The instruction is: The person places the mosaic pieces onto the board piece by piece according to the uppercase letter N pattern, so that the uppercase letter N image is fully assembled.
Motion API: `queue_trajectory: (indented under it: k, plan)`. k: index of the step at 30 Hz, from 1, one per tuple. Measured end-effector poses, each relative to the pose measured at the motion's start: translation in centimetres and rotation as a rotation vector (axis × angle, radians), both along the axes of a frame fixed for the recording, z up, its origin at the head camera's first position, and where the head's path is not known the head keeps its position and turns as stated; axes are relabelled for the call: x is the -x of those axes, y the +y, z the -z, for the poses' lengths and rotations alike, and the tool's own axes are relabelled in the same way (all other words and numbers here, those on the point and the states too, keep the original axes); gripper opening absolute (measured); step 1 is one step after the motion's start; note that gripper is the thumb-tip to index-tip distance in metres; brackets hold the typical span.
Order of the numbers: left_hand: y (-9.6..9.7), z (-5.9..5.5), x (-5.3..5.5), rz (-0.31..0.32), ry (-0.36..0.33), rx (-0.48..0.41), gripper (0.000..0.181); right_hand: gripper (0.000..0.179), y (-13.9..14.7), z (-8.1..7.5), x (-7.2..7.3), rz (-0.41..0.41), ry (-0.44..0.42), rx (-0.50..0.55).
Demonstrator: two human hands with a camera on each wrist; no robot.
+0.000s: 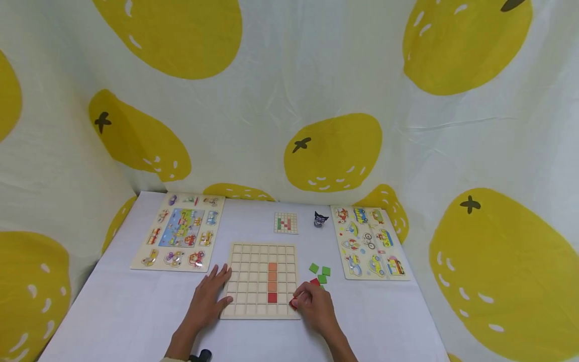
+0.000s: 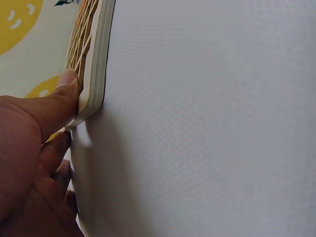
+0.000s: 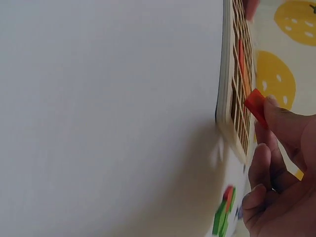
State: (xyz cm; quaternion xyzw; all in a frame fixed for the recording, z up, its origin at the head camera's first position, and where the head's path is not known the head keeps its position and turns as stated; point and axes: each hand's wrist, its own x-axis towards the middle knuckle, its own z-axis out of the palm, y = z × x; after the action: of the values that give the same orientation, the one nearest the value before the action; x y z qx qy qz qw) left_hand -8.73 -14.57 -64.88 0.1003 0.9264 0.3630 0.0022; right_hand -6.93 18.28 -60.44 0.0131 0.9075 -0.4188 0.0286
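Note:
A wooden grid board (image 1: 246,276) lies flat on the white table. One column of its cells holds several orange tiles (image 1: 272,276), with a red tile (image 1: 272,297) directly below them. My left hand (image 1: 205,300) rests at the board's left edge, fingers extended, its thumb (image 2: 64,96) over the front left corner. Between thumb and fingertips my right hand (image 1: 317,307) pinches another red square tile (image 3: 256,104), held over the board's lower right cells. Several green tiles (image 1: 326,271) and a red one (image 1: 315,282) lie loose to the right, partly hidden by that hand.
Behind the board lies a small pattern card (image 1: 286,222) with coloured squares, next to a small dark figurine (image 1: 319,219). Picture puzzle boards flank them, one at left (image 1: 156,216) and one at right (image 1: 339,241). A fruit-print curtain (image 1: 253,125) hangs behind the table.

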Motion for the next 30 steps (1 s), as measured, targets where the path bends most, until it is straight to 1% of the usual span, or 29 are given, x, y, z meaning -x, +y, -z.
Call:
queue_trajectory:
  k: [3, 7, 11, 15, 23, 30]
  plan:
    - [0.0, 0.0, 0.0, 0.004, 0.003, -0.002, 0.083, 0.014, -1.6, 0.0, 0.0, 0.019, -0.011, 0.042]
    - [0.1, 0.0, 0.0, 0.007, 0.000, 0.006, 0.083, 0.012, -3.6, 0.1, 0.6, 0.058, -0.019, 0.072]
    - [0.0, 0.0, 0.0, 0.008, 0.014, 0.007, 0.083, 0.014, -5.3, 0.3, 1.4, 0.109, -0.007, 0.062]
    - [0.0, 0.0, 0.0, 0.009, 0.016, 0.006, 0.083, 0.015, -6.7, 0.7, 2.0, 0.137, 0.040, 0.046]
    - [0.0, -0.1, -0.1, 0.011, 0.010, 0.014, 0.082, 0.017, -8.6, 1.7, 3.1, 0.144, 0.148, -0.028]
    - [0.1, -0.3, 0.0, 0.009, -0.009, 0.015, 0.083, 0.021, -9.6, 1.6, 3.3, 0.142, 0.161, -0.141]
